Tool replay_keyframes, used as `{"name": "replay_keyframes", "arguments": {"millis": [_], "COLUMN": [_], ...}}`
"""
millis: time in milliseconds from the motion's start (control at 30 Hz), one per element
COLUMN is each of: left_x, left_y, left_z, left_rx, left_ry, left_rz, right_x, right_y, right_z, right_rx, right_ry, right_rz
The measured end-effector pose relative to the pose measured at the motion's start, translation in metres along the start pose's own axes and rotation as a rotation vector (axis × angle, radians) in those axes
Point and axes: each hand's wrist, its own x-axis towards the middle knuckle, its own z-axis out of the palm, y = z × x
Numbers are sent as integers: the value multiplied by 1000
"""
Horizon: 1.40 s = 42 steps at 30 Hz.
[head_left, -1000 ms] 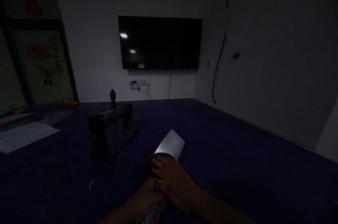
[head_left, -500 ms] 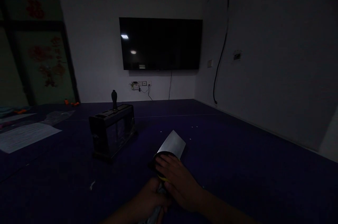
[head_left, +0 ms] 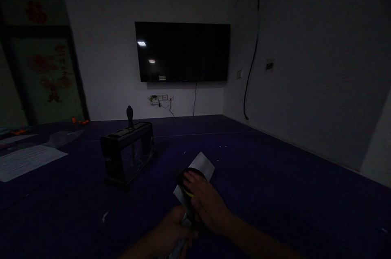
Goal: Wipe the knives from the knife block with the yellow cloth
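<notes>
A pale, flat, rectangular blade-like piece [head_left: 203,164] points away from me over the dark blue surface. My left hand [head_left: 175,230] is closed around its narrow lower end, where a greyish, patterned part [head_left: 180,246] shows below the fingers. A dark round pad with a yellow edge [head_left: 184,183] lies across the flat face, covering its middle. My right hand [head_left: 209,204] holds this pad from above, fingers laid over it and thumb lower down. Dim light hides the exact kind of both things.
Left of my hands stands a black-framed box with clear sides [head_left: 128,153], a dark vase-shaped piece [head_left: 130,115] on top. Printed paper [head_left: 30,161] and clear plastic [head_left: 63,138] lie farther left. White scraps [head_left: 105,216] dot the surface. A television [head_left: 183,52] hangs ahead.
My right hand has slid the round pad up the pale piece, away from my left hand, uncovering its lower left corner. My left hand keeps its grip. The view has shifted slightly.
</notes>
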Motion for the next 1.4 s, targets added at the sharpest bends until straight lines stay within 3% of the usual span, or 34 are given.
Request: {"name": "replay_keyframes", "arguments": {"millis": [167,367,767,967,1400], "left_x": [1,2,7,3,0], "left_y": [-2,-5,-9,-5,-2], "left_z": [-3,-4,-4,-2,-6], "left_rx": [-14,-16,-48,-37,37], "left_ry": [-47,-46,-21,15,-73], "left_rz": [-33,-44,-8,2,15], "right_x": [2,3,-2,-1,3], "right_y": [9,6,8,4,8], "right_z": [3,0,0,-2,5], "right_rx": [-22,-4,38,13,-31], "right_ry": [97,120,38,51,204], "right_rz": [132,163,1,21,289]}}
